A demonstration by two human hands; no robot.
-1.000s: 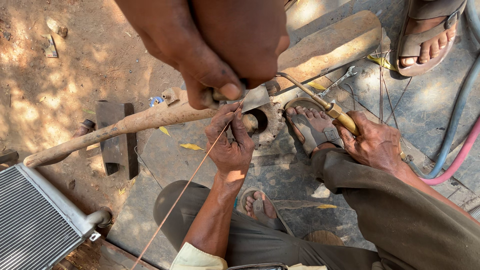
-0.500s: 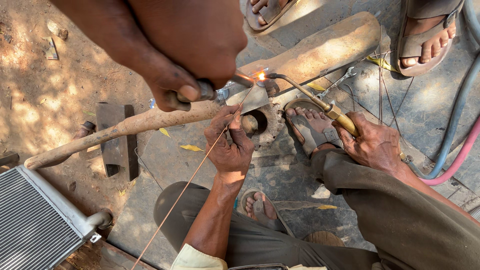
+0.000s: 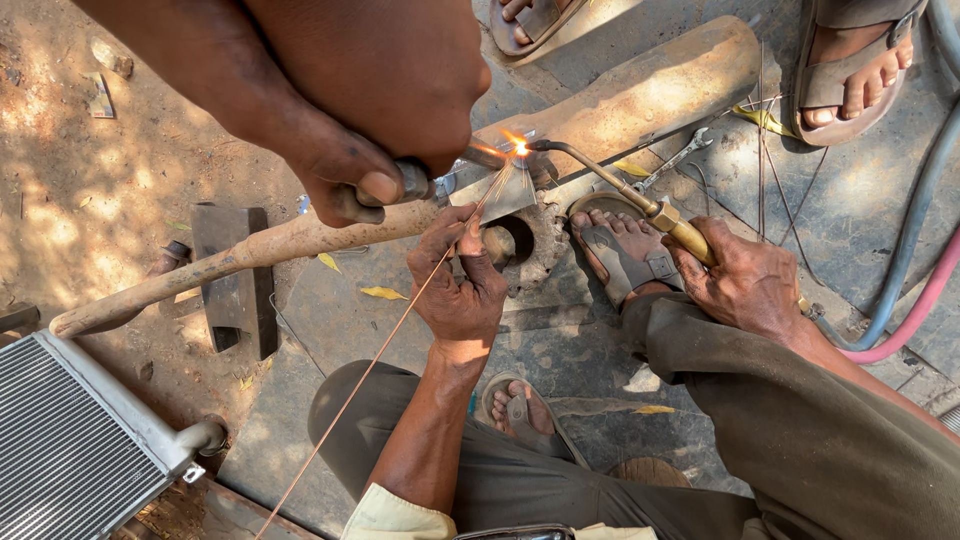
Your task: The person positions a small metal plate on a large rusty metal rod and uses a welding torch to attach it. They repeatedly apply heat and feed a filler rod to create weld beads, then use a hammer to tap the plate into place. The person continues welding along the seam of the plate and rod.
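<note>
In the head view, the left hand (image 3: 462,295) is pinching a thin copper-coloured rod (image 3: 380,350), its fingers closed tight around it. The rod's upper end is reaching the flame (image 3: 518,147) at a small metal plate (image 3: 505,195). The right hand (image 3: 748,285) is wrapping its fingers fully around a brass torch (image 3: 640,200), whose bent nozzle is pointing at the same spot. A co-worker's hand (image 3: 350,180) is coming in from above, gripping a tool handle (image 3: 415,180) that is touching the plate. The plate is sitting over a long wooden handle (image 3: 250,250), just beside a toothed gear (image 3: 540,245). A finned radiator (image 3: 60,450) is lying at lower left.
</note>
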